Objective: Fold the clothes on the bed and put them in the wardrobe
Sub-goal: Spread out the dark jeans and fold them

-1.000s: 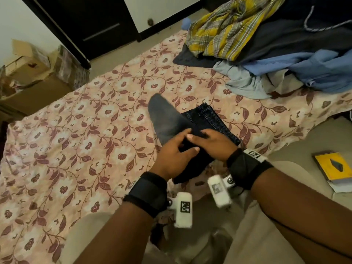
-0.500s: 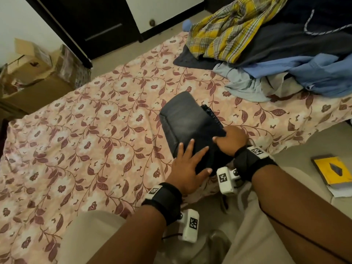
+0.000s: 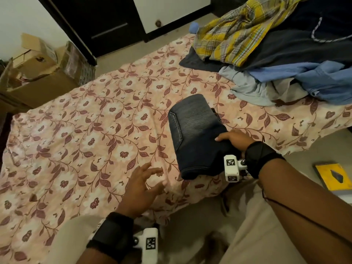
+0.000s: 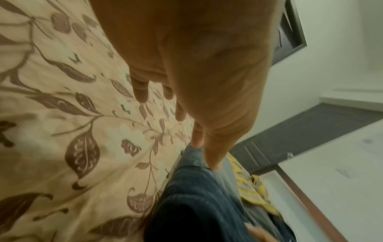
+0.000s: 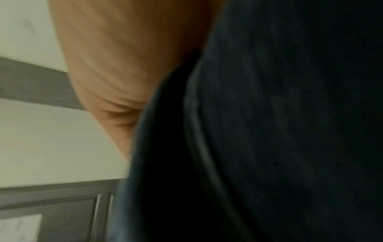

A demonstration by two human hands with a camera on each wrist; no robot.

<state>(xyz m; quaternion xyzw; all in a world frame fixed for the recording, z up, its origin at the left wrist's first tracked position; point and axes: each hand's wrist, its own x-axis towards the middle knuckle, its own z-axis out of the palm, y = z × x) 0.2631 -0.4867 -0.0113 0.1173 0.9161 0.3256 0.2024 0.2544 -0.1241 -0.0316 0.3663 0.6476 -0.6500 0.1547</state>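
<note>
The right wrist view is blurred and nearly filled by dark denim pressed close to the lens, so the fingers cannot be made out there; only the heel of the right hand shows against pale wall. In the head view the right hand's fingers are tucked out of sight under the near right edge of the folded jeans, with the thumb lying on top, so it grips that edge. The left wrist view is soft with blur; the back of the left hand covers much of it, and the jeans are cut off at the bottom edge.

The left hand is spread, its fingers straight and apart, holding nothing. It hovers over the floral bedsheet, just left of the jeans and not touching them.

The jeans lie folded into a compact block near the front edge of the bed, toward its right side. Behind them, well apart, a pile of unfolded clothes is heaped at the far right corner, cut off by the frame; a yellow checked shirt lies on top. Cardboard boxes stand on the floor at the left, and a yellow book lies on the floor at the right.
</note>
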